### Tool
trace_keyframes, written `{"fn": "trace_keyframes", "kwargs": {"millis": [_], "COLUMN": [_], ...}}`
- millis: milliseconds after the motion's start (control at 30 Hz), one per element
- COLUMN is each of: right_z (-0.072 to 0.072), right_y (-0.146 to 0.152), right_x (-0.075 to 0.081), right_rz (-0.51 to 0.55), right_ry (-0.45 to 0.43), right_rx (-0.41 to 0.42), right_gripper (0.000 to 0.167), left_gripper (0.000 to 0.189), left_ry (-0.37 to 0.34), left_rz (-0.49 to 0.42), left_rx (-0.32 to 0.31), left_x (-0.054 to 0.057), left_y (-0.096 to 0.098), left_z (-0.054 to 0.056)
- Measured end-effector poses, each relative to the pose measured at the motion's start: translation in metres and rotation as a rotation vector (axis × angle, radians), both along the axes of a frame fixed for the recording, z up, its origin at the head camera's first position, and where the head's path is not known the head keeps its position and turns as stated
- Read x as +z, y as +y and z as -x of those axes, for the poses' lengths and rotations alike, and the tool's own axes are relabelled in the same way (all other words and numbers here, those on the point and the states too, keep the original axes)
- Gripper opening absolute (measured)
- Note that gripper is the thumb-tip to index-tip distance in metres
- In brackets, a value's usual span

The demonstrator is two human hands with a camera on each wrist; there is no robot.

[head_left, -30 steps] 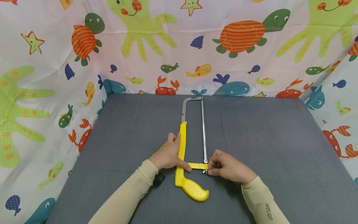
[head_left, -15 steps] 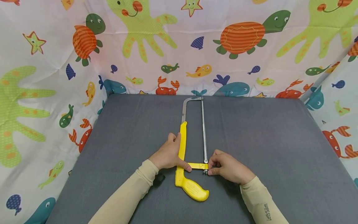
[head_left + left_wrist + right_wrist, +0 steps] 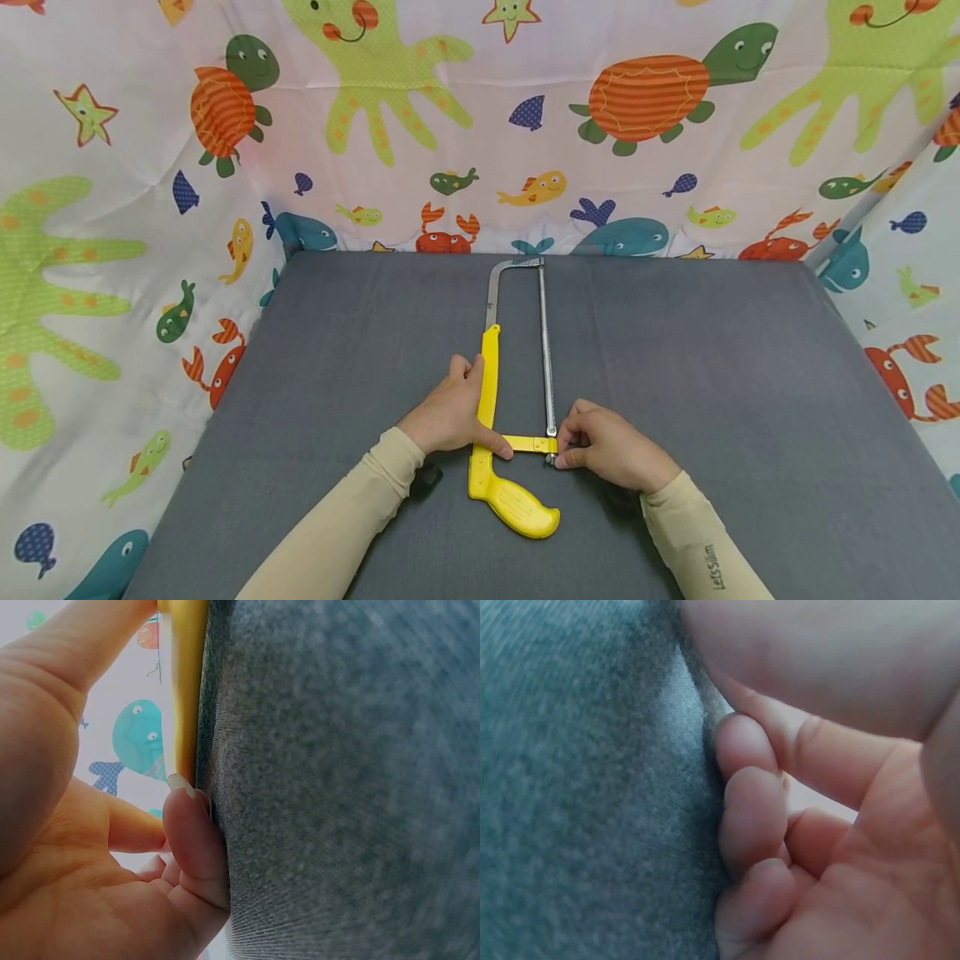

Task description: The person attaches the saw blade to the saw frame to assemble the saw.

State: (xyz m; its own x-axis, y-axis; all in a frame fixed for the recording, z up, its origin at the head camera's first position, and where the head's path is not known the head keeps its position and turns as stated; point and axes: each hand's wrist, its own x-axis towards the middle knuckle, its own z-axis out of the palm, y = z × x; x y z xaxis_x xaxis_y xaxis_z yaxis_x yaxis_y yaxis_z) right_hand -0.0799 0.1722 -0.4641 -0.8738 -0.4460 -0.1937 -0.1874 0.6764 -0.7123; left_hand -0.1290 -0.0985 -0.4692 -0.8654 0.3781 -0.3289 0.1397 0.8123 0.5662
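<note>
A hacksaw (image 3: pixel 489 383) with a yellow frame and handle lies flat in the head view, its metal blade (image 3: pixel 547 358) on the right side. My left hand (image 3: pixel 450 412) holds the yellow frame, thumb laid across it near the crossbar. In the left wrist view, curled fingers (image 3: pixel 195 844) meet the yellow edge (image 3: pixel 187 697) close to the cloth. At the blade's near end, my right hand (image 3: pixel 615 446) has thumb and fingertips at the small metal wing nut (image 3: pixel 551 459) below the crossbar. The right wrist view shows curled fingers (image 3: pixel 754 817) on the cloth; the nut is hidden there.
Grey cloth (image 3: pixel 712 358) covers the table under the saw. A white curtain (image 3: pixel 480 108) printed with sea animals hangs behind and at both sides. A small dark object (image 3: pixel 427 479) shows under the left wrist.
The wing nut shows at a different angle from one second ago. My right thumb has shifted slightly left. The left hand and the hacksaw stay in place.
</note>
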Motion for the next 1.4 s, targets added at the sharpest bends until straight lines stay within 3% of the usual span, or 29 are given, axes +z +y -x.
{"fn": "trace_keyframes", "kwargs": {"millis": [333, 567, 900, 1400], "right_z": [0.001, 0.001, 0.002, 0.001], "right_y": [0.001, -0.007, -0.008, -0.005], "right_x": [0.002, -0.001, -0.003, 0.001], "right_rz": [-0.007, -0.05, -0.043, -0.032], "right_ry": [-0.058, -0.039, -0.017, -0.104], "right_rx": [0.022, -0.064, -0.074, -0.123], "right_gripper": [0.025, 0.04, 0.033, 0.034], "left_gripper": [0.159, 0.159, 0.159, 0.158], "left_ry": [0.009, 0.01, 0.006, 0.001], "left_rz": [-0.014, -0.016, -0.012, -0.017], "left_rx": [0.006, 0.006, 0.007, 0.007], "left_x": [0.001, 0.001, 0.004, 0.003], "left_y": [-0.001, -0.001, -0.001, 0.0], "left_z": [0.0, 0.0, -0.001, -0.002]}}
